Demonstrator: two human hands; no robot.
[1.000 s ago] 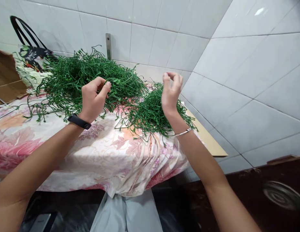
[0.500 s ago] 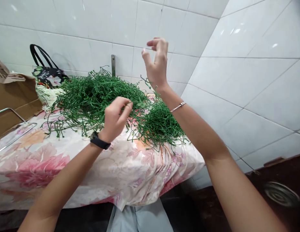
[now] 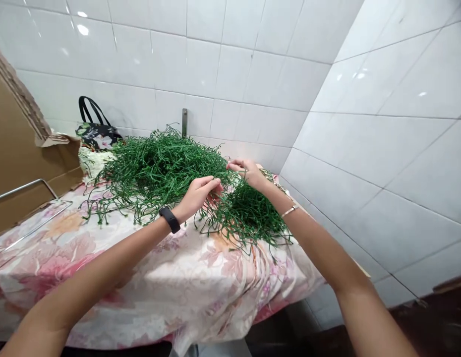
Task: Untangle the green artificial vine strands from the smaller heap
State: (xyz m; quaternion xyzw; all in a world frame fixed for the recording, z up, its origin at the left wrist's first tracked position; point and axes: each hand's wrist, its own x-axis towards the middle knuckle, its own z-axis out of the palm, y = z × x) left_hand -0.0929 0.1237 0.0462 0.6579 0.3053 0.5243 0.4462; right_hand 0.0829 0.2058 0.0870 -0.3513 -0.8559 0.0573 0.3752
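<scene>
A big heap of green plastic stems point(image 3: 156, 171) lies on a table under a pink floral cloth point(image 3: 148, 277). A smaller heap of the same stems point(image 3: 249, 218) sits to its right, near the table's corner. My left hand point(image 3: 199, 196), with a black band on the wrist, is closed in a pinch on stems between the two heaps. My right hand point(image 3: 249, 172), with a thin bangle on the wrist, rests on top of the stems just behind, fingers curled onto them.
A brown cardboard box point(image 3: 18, 163) stands at the left, with a metal rail point(image 3: 26, 188) before it. A black floral bag point(image 3: 96, 134) leans against the tiled back wall. White tiled walls close in behind and on the right.
My right hand, raised high half a second ago, has come down onto the stems. My left hand stayed at the stems between the heaps. The view tilted upward.
</scene>
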